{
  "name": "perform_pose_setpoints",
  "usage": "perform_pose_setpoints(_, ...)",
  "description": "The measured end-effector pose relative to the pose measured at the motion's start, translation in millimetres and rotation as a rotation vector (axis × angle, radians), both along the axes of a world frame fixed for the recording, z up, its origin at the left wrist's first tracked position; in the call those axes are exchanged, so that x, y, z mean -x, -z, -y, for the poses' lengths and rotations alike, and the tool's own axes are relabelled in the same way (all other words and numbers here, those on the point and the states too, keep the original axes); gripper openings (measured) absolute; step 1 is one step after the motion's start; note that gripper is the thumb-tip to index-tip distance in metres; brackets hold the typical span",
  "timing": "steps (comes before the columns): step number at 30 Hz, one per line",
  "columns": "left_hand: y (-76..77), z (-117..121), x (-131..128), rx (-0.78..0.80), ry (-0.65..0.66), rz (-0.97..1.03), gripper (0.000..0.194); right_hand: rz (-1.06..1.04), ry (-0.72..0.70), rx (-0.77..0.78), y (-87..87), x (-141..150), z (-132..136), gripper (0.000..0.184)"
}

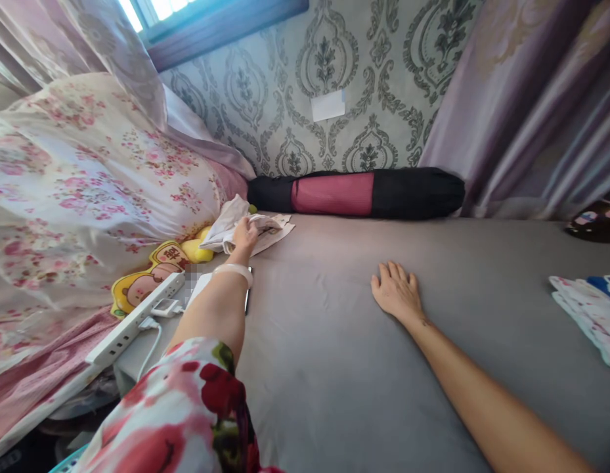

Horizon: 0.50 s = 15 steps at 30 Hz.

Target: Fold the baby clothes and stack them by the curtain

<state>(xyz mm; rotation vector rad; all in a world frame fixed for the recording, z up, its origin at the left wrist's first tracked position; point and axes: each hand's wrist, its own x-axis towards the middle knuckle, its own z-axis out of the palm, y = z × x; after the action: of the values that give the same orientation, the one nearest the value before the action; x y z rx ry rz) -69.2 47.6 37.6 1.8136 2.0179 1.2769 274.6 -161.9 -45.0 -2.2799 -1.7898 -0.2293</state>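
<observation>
My left hand [244,234] reaches far across the bed, its fingers closed on a crumpled off-white cloth [222,225] with a small print at its right end. Whether the cloth is a garment I cannot tell. A pale bangle [234,269] circles that wrist. Partly hidden under the left forearm lies a dark-edged flat object [249,299]. My right hand [397,292] rests palm down on the grey bed sheet [329,341], fingers spread a little and holding nothing.
A black and red rolled bag [331,194] lies along the wall. To the left are a white power strip [137,318] with plugs, yellow plush toys [142,282] and a floral cover [102,171]. Folded cloths [588,312] and a brown item [597,220] are at the right.
</observation>
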Motion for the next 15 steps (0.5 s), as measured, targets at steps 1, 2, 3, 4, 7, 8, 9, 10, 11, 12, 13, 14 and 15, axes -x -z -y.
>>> perform_pose_setpoints(1,2.1,-2.7,-10.7,-0.035,0.033,0.025,0.012,-0.004,-0.003,-0.001,0.2,-0.1,0.0,0.053)
perform_pose_setpoints(2,4.8,-4.6,-22.1,-0.068,0.062,0.050,0.011,-0.008,-0.006,-0.002,0.4,-0.2,-0.1,0.053)
perform_pose_setpoints(3,8.0,-5.6,-33.7,-0.092,0.088,0.070,0.011,-0.010,-0.009,-0.002,0.5,-0.4,-0.3,0.053)
perform_pose_setpoints(4,11.3,-5.7,-45.6,-0.120,0.114,0.105,0.011,-0.011,-0.010,0.000,0.6,-0.5,-0.3,0.053)
perform_pose_setpoints(7,19.7,-1.0,-79.8,-0.168,0.203,0.310,0.010,-0.009,-0.011,-0.005,0.3,-0.7,-0.1,0.053)
perform_pose_setpoints(8,21.6,2.0,-90.4,-0.169,0.223,0.347,0.011,-0.008,-0.012,-0.007,0.1,-0.6,0.2,0.052)
perform_pose_setpoints(9,22.9,5.7,-100.5,-0.164,0.240,0.374,0.011,-0.010,-0.014,-0.009,-0.2,-0.6,0.4,0.052)
perform_pose_setpoints(10,23.8,9.8,-110.3,-0.158,0.258,0.393,0.011,-0.012,-0.017,-0.012,-0.4,-0.6,0.7,0.052)
perform_pose_setpoints(11,24.4,14.5,-119.9,-0.153,0.275,0.402,0.011,-0.018,-0.018,-0.012,-0.6,-0.6,0.9,0.051)
perform_pose_setpoints(12,24.7,19.5,-129.5,-0.139,0.297,0.428,0.011,-0.025,-0.019,-0.012,-0.6,-0.7,1.1,0.051)
perform_pose_setpoints(13,25.0,24.9,-139.0,-0.119,0.322,0.458,0.012,-0.033,-0.019,-0.013,-0.5,-0.9,1.1,0.051)
perform_pose_setpoints(14,25.4,30.7,-148.7,-0.088,0.353,0.493,0.013,-0.041,-0.019,-0.015,-0.4,-1.2,1.2,0.051)
perform_pose_setpoints(15,26.1,36.9,-158.3,-0.036,0.400,0.555,0.013,-0.048,-0.018,-0.019,-0.1,-1.4,1.3,0.050)
